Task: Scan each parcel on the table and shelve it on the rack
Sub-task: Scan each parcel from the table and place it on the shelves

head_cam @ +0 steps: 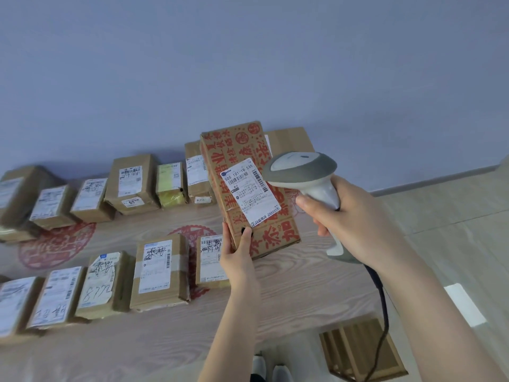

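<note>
My left hand [236, 252] grips the near end of a long cardboard parcel with red print [242, 161], holding it tilted up above the table. A white shipping label [249, 187] faces me on its top side. My right hand [355, 224] is closed around the handle of a white-and-grey barcode scanner [300, 168], whose head sits just right of the label and points at it. The scanner's dark cable [381, 307] hangs down past the table edge.
Several labelled cardboard parcels lie in two rows on the wooden table [289, 285], a far row [132, 186] and a near row [159, 271]. Another box [292, 139] stands behind the held parcel. A wooden slatted stool [360, 351] and my shoes [271, 368] are below.
</note>
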